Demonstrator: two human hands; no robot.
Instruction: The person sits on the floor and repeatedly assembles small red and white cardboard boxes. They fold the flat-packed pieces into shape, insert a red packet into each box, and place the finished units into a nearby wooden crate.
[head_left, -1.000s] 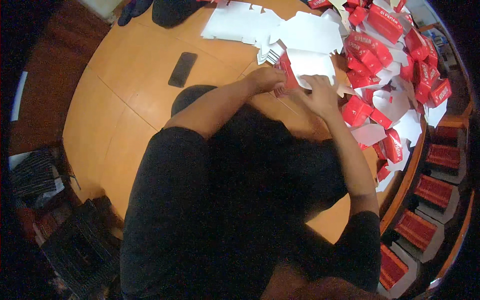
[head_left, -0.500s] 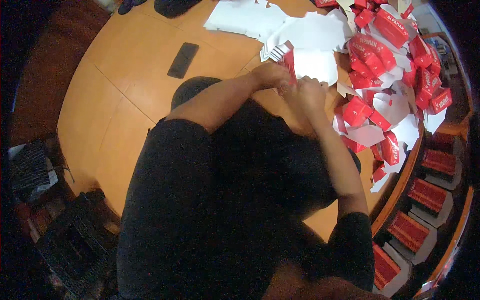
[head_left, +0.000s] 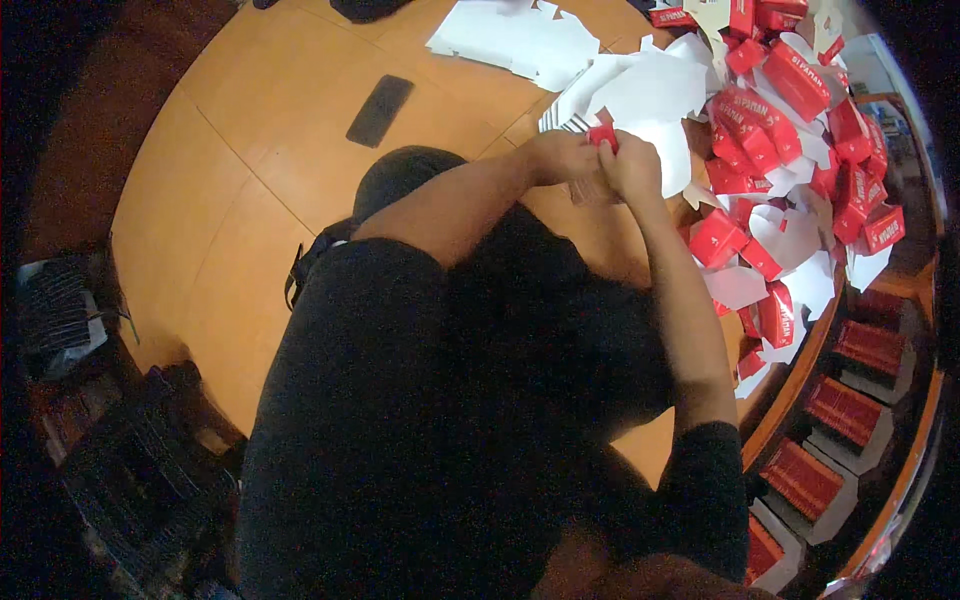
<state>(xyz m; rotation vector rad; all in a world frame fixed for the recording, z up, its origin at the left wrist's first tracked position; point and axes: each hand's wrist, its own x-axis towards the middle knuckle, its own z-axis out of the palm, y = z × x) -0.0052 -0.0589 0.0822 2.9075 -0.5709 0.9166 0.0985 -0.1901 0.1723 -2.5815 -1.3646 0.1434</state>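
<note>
Both my hands meet over the wooden surface, closed on one small red paperboard box [head_left: 602,134]. My left hand [head_left: 562,157] grips it from the left, its fingers curled. From the right, my right hand [head_left: 632,165] pinches it, the thumb lying along the red panel. Most of the box is hidden by my fingers, and a dim brownish part shows below them. Just beyond my hands lies a stack of flat white box blanks [head_left: 650,95]. More white blanks [head_left: 505,42] spread out farther to the left.
Many folded red-and-white boxes [head_left: 750,130] are heaped on the right. Beyond a wooden edge, stacks of red cards or blanks [head_left: 845,410] stand in a row. A dark phone [head_left: 380,111] lies on the wooden surface [head_left: 230,230] at the left. Black racks [head_left: 140,470] stand lower left.
The red piece stood up above my hands as a tall flat panel; now only a small folded part shows between my fingers. The whole view has shifted slightly.
</note>
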